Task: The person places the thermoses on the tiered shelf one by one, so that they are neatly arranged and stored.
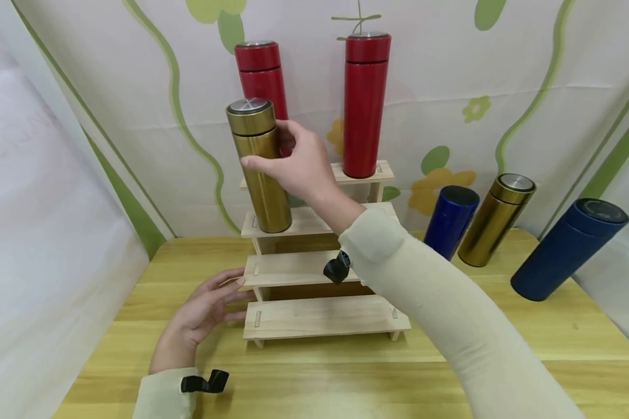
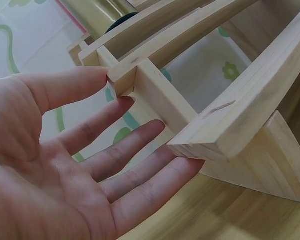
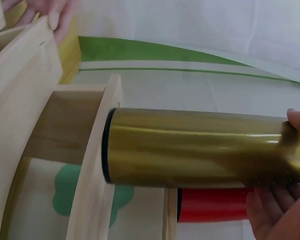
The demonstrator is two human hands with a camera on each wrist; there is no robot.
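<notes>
My right hand (image 1: 306,163) grips a gold thermos flask (image 1: 264,180) round its upper part, thumb in front. The flask stands slightly tilted at the left end of the second tier from the top of a wooden step rack (image 1: 320,317). In the right wrist view, the dark base ring of the gold flask (image 3: 205,147) meets the board. Low on the left, my left hand (image 1: 201,311) pinches the end of a rack board between thumb and index finger. Its other fingers reach along the rack's side (image 2: 165,90).
Two red flasks, one at the left (image 1: 259,64) and one at the right (image 1: 367,110), stand on the top tier. Right of the rack stand a blue flask (image 1: 451,218), another gold flask (image 1: 495,224) and a dark blue flask (image 1: 566,250) on the wooden table (image 1: 335,390). A patterned curtain (image 1: 304,17) hangs behind.
</notes>
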